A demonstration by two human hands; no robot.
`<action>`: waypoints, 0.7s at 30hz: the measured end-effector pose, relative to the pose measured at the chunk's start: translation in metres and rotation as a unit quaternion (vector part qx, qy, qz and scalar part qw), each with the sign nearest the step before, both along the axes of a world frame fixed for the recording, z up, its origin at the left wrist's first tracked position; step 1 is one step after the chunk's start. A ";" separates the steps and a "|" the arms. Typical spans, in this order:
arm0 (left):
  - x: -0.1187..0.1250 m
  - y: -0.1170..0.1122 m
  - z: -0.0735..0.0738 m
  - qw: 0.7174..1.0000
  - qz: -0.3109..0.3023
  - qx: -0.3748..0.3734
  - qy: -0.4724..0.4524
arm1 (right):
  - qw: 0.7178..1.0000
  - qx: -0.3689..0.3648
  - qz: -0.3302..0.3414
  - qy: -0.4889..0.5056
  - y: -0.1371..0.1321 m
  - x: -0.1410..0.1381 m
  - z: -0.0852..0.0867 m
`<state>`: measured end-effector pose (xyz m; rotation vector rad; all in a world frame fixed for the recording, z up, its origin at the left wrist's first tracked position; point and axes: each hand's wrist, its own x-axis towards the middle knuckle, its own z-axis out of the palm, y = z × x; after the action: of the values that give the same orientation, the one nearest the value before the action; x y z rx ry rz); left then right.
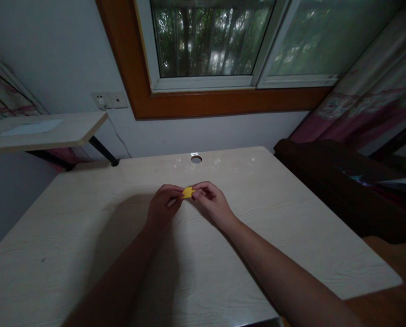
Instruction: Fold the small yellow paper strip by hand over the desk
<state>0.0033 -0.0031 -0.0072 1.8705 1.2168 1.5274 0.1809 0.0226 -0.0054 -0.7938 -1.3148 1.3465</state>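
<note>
Left hand (162, 202) and right hand (210, 200) both pinch a small yellow folded paper piece (188, 192); fingers clamped on it, just above the pale wooden tabletop (87, 236).

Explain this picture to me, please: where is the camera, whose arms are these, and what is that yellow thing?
There is no machine here: a person works with bare hands, and the single camera sits on their head, looking forward and down, so both arms come in from the bottom edge. The left hand and the right hand meet over a pale wooden table and pinch a small yellow paper piece between their fingertips. It looks folded, but it is too small to be sure. The table has a round cable hole near its far edge. Behind it are a window, a wall socket and a smaller side table.
</note>
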 end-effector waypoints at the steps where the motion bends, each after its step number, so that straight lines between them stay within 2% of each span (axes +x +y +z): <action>1: 0.000 0.000 -0.001 1.000 -0.004 0.002 0.003 | 1.000 -0.013 0.001 0.009 0.000 -0.001 -0.001; 6: 0.003 0.000 -0.003 0.999 -0.034 -0.022 -0.011 | 0.999 -0.023 -0.014 0.031 0.003 -0.001 -0.004; 9: 0.004 0.000 -0.003 0.998 -0.032 -0.045 -0.008 | 1.000 -0.017 -0.007 0.021 0.004 0.000 -0.006; 21: -0.004 0.003 -0.003 0.989 0.022 -0.044 0.139 | 1.000 -0.012 0.018 -0.008 0.004 -0.001 -0.012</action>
<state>-0.0006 0.0003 -0.0098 2.0576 1.4314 1.2412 0.1801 0.0266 -0.0174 -0.8029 -1.3329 1.3898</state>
